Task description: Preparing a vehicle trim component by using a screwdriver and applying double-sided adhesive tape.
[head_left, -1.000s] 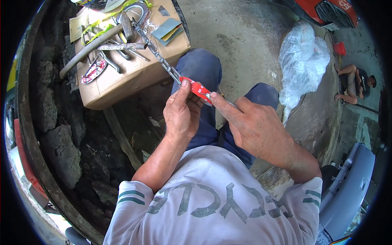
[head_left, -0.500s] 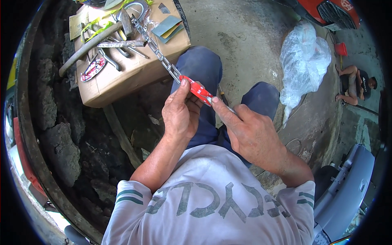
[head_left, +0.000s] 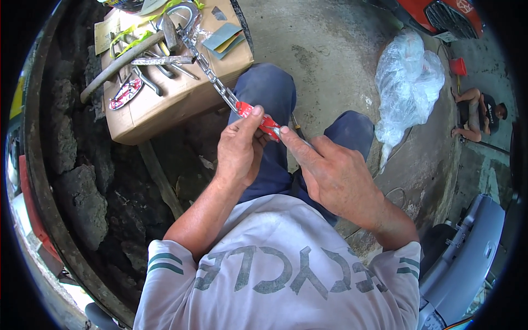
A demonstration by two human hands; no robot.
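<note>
My left hand (head_left: 236,151) pinches a red printed strip (head_left: 245,109) between thumb and fingers. A metal link chain (head_left: 220,88) runs from the strip's far end up to the cardboard box (head_left: 165,113). How strip and chain are joined is hidden. My right hand (head_left: 346,179) is closed round a slim tool (head_left: 277,131), its index finger stretched along it to the strip's near end. Only a small silvery part of that tool shows, so its kind is unclear. Both hands are above my knees.
On the box lie a hammer (head_left: 118,65), pliers (head_left: 147,82), yellow-green ribbon (head_left: 129,41), folded sandpaper-like sheets (head_left: 223,41) and a C-shaped clamp. Crumpled clear plastic (head_left: 407,82) lies on the floor at right. Broken concrete (head_left: 82,206) is at left. Another person (head_left: 481,113) sits far right.
My left hand has shifted slightly, its thumb now lying further along the red strip. Strip, chain end and right fingertip have moved a little to the left.
</note>
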